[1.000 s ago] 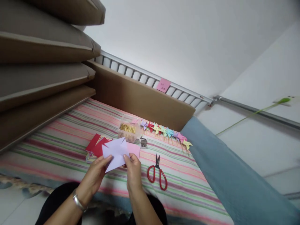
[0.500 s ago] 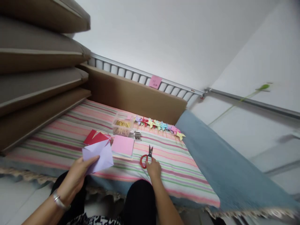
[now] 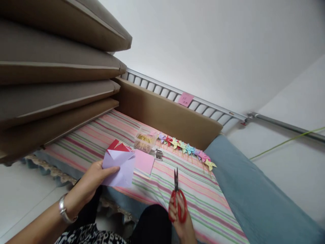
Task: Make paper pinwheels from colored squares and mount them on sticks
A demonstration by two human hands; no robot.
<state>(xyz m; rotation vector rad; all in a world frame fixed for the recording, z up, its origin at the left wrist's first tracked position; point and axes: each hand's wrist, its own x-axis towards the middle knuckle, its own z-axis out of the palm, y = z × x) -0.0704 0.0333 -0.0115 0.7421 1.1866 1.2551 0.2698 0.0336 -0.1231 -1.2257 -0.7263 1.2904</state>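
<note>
1. Step in hand: your left hand (image 3: 93, 178) has the lilac sheet (image 3: 124, 169), your right hand (image 3: 180, 217) the scissors (image 3: 176, 188); sheet and scissors stand well apart, so the step looks to be a readying for a cut.
2. Left fingers: your thumb lies flat on the sheet, pinching it from above; the other fingers are mostly hidden beneath; the sheet overlaps the red paper (image 3: 118, 145) in this view.
3. Right fingers: curled closely about the red loops; the blades point away from you, tips only slightly parted.
4. Next move: a cut would call for parted blades, a steady sheet and your left thumb clear of the line.
5. Clear box (image 3: 152, 144): holds a heap of thin gold strips (image 3: 145, 138); it stands just beyond the pink stack (image 3: 144, 162).
6. Metal piece (image 3: 159, 154): beside the box, seemingly in a clear tray; too small to identify.
7. Pinwheels (image 3: 189, 149): a row on sticks, laid upon the striped cloth (image 3: 205, 200); no container holds them.
</note>
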